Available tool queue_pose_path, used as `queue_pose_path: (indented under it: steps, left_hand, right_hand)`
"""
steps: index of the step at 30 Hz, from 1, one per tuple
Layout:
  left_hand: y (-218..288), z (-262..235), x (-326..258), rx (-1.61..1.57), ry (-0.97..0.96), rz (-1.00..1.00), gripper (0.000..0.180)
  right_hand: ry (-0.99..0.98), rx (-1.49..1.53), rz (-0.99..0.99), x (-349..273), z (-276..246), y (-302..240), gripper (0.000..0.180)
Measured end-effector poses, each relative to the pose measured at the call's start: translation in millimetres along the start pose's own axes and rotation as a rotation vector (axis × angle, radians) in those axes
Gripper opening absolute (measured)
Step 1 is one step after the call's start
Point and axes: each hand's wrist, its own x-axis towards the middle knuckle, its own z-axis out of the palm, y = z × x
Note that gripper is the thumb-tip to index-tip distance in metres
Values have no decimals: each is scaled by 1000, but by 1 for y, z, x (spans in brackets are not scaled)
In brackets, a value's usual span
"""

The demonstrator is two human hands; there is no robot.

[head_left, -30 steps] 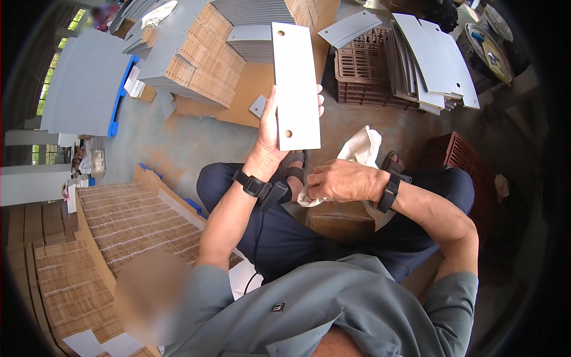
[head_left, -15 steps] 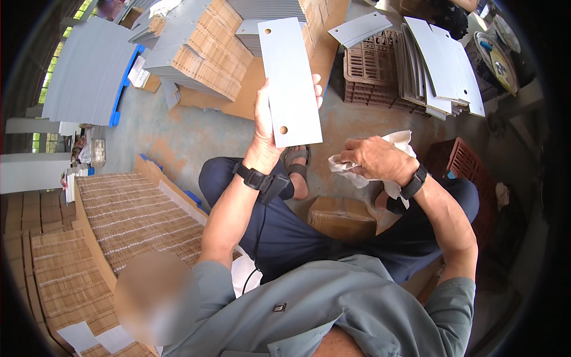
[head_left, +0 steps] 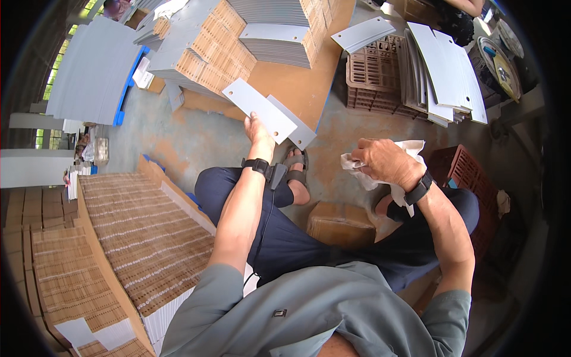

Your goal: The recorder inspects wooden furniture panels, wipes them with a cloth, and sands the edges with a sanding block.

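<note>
My left hand (head_left: 259,132) reaches forward and grips a long pale grey board (head_left: 263,110) by its near edge, thumb on top. The board lies tilted, with a round hole near each end. Partly under it shows a second grey board (head_left: 301,132), also with a hole; whether my hidden fingers touch that one I cannot tell. Both are in front of the stacks of similar boards (head_left: 276,50) on a brown cardboard sheet (head_left: 321,71). On the right, over my bent leg, my right hand (head_left: 389,162) is closed on a crumpled white cloth (head_left: 411,147).
A brown plastic crate (head_left: 373,71) at the far right bears grey boards, with more leaning beside it (head_left: 443,65). Another stack of boards (head_left: 92,68) stands far left. Brown slatted stacks (head_left: 143,232) fill the near left. A cardboard box (head_left: 340,223) sits between my legs.
My left hand has moved forward and lowered the board from upright to a slant, near the cardboard sheet. A second board now shows beneath it. The right hand keeps the cloth, barely shifted.
</note>
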Motion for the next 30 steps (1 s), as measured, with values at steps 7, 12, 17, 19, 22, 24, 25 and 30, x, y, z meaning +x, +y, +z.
queue_pose_path:
  steps: [7,12,17,19,22,24,25,30]
  left_hand:
    - [-91,-35,31,107,49,-147,38]
    - [-106,-40,49,90,67,-166,33]
    - [-92,-49,82,403,219,-9,28]
    - [-113,5,29,364,97,23,33]
    - [-85,27,26,466,-206,198,51]
    - [-67,98,-45,486,-544,67,59]
    - [-54,133,-81,516,-665,64,66]
    - [-57,278,-181,647,-986,115,107]
  right_hand:
    - [-30,-13,-37,-8,8,-6,20]
    - [-72,-21,-30,1,11,-8,28]
    - [-99,-44,-30,-5,5,-8,27]
    - [-158,-15,61,-27,22,9,23]
    - [-173,-64,-17,-16,20,-4,10]
    - [-202,-67,23,-21,26,-1,10]
    - [-225,-67,7,-22,25,-2,10]
    - [-152,-112,28,-28,22,-5,10]
